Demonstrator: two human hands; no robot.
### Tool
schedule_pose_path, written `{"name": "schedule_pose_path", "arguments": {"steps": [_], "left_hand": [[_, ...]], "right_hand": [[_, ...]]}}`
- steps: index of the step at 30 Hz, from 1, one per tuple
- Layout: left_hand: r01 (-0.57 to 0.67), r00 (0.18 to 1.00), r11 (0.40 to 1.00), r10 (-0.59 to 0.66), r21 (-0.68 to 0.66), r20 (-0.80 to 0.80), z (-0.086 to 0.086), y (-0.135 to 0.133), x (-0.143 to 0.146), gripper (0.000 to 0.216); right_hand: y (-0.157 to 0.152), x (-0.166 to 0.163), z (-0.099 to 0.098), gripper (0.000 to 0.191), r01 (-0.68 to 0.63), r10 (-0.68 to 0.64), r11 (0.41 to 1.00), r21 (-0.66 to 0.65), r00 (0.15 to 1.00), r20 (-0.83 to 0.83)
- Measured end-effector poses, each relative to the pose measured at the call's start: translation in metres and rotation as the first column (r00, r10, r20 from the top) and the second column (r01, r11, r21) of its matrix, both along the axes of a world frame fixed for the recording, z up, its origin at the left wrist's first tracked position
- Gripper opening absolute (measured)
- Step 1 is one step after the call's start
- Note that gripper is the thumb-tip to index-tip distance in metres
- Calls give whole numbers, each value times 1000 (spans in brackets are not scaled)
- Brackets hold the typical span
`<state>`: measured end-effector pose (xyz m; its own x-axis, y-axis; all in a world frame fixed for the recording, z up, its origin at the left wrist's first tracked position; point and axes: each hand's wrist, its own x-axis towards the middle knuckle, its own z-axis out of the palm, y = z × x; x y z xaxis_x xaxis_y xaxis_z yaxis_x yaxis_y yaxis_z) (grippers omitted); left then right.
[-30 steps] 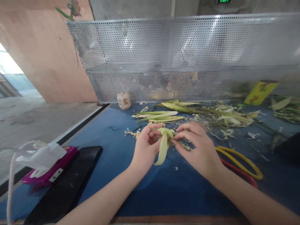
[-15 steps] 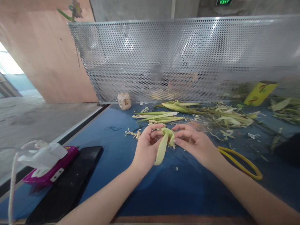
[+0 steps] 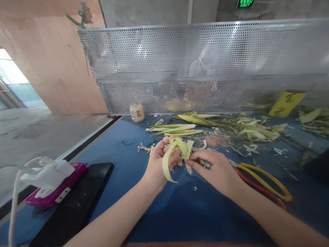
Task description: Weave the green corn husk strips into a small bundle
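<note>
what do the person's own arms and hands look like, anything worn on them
The left hand and right hand wear no gloves. No sleeves or watch show on the forearms, and no ring on the visible fingers.

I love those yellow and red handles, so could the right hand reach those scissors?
Probably yes: the scissors lie close beside the right forearm, with nothing piled on them. The right hand is pinching a leaf, though, so it may need to let go first.
</note>
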<state>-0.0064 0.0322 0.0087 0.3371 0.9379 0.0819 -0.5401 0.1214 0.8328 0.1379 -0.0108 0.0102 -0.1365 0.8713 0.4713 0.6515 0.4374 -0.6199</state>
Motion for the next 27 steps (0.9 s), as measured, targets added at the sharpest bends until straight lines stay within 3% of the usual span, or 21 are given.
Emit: {"name": "schedule_pose_path", "arguments": {"steps": [4,9,11,14,16,20,23,25,27], "left_hand": [[-68,996,997,69,-36,53,0,3,-3,41],[-115,990,991,119,-61,69,1,5,-4,43],[-79,996,995,82,-54,43,2,3,-3,44],[8,1000,1000,-8,-12,-22,1,-1,-1,45],[56,997,998,-54,41,-58,2,-3,-1,44],[15,997,997,-9,81,-73,4,-4,-4,43],[-97,994,994,100,57,-49,5,-3,-5,47],[-81,993,995,85,50,-76,5,-3,-5,50],[-4,993,999,9,42,-120,5,-4,-4,53]], "right_hand": [[0,6,6,26,-119,82,963,-242,984,-158],[2,12,3,19,-216,122,874,-435,964,-235],[3,9,-1,10,-311,185,851,-424,932,-311],[4,2,-5,21,-456,271,832,-315,831,-486],[5,-1,-7,18,-530,311,799,-285,769,-558],[7,7,-6,13,-520,277,773,-364,793,-543],[8,17,-3,14,-545,243,691,-474,793,-558],[9,20,-2,22,-586,256,653,-480,767,-588],[10,17,-3,34,-616,268,654,-438,731,-628]]}}
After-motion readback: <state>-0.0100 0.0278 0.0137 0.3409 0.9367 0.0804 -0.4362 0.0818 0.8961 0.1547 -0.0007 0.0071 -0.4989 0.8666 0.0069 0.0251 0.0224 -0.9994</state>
